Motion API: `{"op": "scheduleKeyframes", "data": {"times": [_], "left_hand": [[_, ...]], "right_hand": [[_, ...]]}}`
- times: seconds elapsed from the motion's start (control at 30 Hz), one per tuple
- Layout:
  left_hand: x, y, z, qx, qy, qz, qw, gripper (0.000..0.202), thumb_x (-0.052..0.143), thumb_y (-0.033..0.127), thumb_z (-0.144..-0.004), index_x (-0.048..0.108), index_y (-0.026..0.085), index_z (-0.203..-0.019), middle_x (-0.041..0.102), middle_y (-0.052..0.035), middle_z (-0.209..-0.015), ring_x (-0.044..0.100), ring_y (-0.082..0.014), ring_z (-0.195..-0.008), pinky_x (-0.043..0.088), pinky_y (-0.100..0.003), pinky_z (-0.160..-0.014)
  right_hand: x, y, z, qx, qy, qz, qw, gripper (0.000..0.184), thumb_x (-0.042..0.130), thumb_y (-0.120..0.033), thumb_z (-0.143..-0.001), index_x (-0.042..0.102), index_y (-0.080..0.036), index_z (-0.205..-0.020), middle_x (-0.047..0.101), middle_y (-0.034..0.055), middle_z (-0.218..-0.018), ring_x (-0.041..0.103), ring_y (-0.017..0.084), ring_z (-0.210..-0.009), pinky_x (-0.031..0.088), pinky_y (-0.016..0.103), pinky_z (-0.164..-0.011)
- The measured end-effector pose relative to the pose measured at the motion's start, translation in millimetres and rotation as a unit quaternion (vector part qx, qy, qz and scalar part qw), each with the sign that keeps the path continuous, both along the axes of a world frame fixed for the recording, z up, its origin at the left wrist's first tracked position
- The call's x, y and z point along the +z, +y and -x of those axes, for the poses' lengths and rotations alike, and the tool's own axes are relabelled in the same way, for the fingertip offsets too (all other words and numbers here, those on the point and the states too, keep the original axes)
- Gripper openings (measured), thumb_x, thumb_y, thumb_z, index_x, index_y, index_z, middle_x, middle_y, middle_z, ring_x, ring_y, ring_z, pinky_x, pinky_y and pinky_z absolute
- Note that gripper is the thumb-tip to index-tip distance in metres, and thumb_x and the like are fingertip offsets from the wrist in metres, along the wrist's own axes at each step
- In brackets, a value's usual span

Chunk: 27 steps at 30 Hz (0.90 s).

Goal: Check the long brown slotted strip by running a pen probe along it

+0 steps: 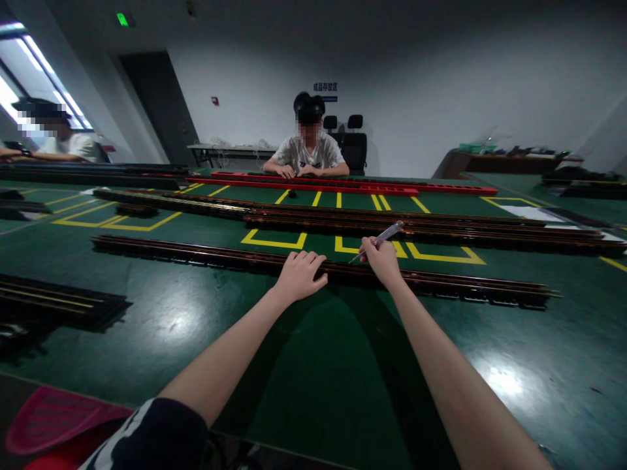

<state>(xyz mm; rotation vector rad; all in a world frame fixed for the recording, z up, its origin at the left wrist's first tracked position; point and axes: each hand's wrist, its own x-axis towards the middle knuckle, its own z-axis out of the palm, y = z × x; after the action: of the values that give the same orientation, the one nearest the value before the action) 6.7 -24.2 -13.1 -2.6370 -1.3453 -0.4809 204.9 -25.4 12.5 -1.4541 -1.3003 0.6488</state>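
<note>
A long dark rail with copper-coloured edges (210,256) lies crosswise on the table in front of me. My left hand (300,274) rests over its middle, with fingers across the far side and thumb on the near side. To the right, my right hand (382,260) is closed round a slim screwdriver with a clear handle (389,232). Its thin metal shaft slants down to the left, and the tip is at the rail; whether it touches cannot be seen. Part of the rail is hidden behind both hands.
More dark rails (441,228) lie farther back on the green table (196,339), which has yellow tape markings. Dark strips (59,300) are at the left. A co-worker (308,147) sits opposite behind red rails (392,188); another person (73,143) is far left.
</note>
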Motion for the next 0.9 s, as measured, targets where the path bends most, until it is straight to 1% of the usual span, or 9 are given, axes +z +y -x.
{"op": "scheduleKeyframes", "data": {"times": [0.13,0.47,0.63,0.9], "left_hand": [[0.7,-0.2,-0.1,0.003,0.002,0.003,1.0,0.045,0.039,0.043,-0.091,0.057,0.016,-0.122,0.064,-0.011,-0.119,0.058,-0.025,-0.108,0.042,-0.043,-0.094],[-0.4,-0.7,-0.5,0.009,0.005,-0.003,1.0,0.045,0.039,0.045,-0.09,0.057,0.017,-0.121,0.064,-0.0105,-0.118,0.058,-0.0252,-0.107,0.042,-0.042,-0.093],[0.3,-1.1,-1.1,0.013,0.005,0.001,1.0,0.045,0.039,0.045,-0.09,0.057,0.017,-0.121,0.064,-0.0107,-0.118,0.058,-0.0253,-0.107,0.042,-0.043,-0.093],[0.2,-2.2,-1.8,0.013,-0.004,-0.01,1.0,0.043,0.04,0.043,-0.09,0.058,0.016,-0.119,0.065,-0.0109,-0.115,0.058,-0.0258,-0.105,0.043,-0.043,-0.092]], "right_hand": [[1.2,-1.6,0.5,0.001,0.007,0.008,1.0,0.029,0.052,-0.025,-0.087,0.056,-0.017,-0.059,0.059,0.0005,-0.054,0.056,0.012,-0.05,0.045,0.024,-0.053],[-2.6,0.4,-1.3,0.007,-0.001,-0.013,1.0,0.03,0.052,-0.028,-0.086,0.056,-0.017,-0.059,0.06,0.001,-0.055,0.057,0.013,-0.051,0.047,0.025,-0.054],[-2.6,0.6,-1.7,0.006,0.003,-0.007,1.0,0.03,0.052,-0.03,-0.086,0.056,-0.017,-0.059,0.06,0.0018,-0.055,0.057,0.013,-0.051,0.047,0.025,-0.053],[-1.6,1.4,-0.9,0.002,-0.021,-0.013,1.0,0.033,0.049,-0.027,-0.087,0.055,-0.018,-0.055,0.058,0.0002,-0.049,0.058,0.013,-0.051,0.047,0.026,-0.059]]}}
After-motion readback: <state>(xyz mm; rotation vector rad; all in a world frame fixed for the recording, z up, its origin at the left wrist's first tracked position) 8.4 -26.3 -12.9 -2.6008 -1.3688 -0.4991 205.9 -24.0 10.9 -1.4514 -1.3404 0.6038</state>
